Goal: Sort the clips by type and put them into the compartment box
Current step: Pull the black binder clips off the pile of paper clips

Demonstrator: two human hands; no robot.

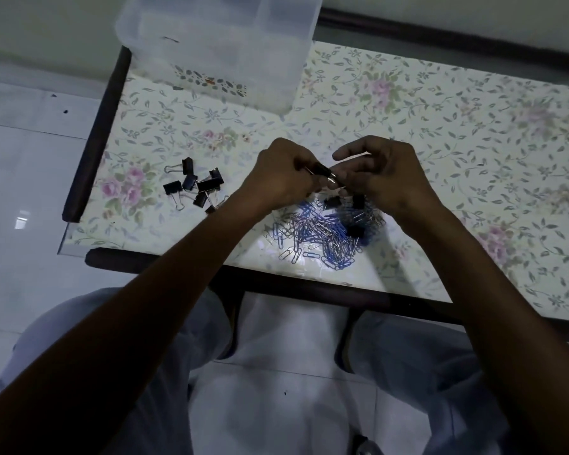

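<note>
Both your hands — left hand [284, 172] and right hand [380, 174] — pinch, it seems, one black binder clip [322, 170] above the mixed pile [326, 231]; next, free it toward the sorted clips [196, 187] on the left — the compartment box [217, 44] waits far-left.

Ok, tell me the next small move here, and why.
Probably the left hand should carry the black binder clip it holds with the right hand over to the binder clip group; more black clips still lie in the paper clip pile.
</note>
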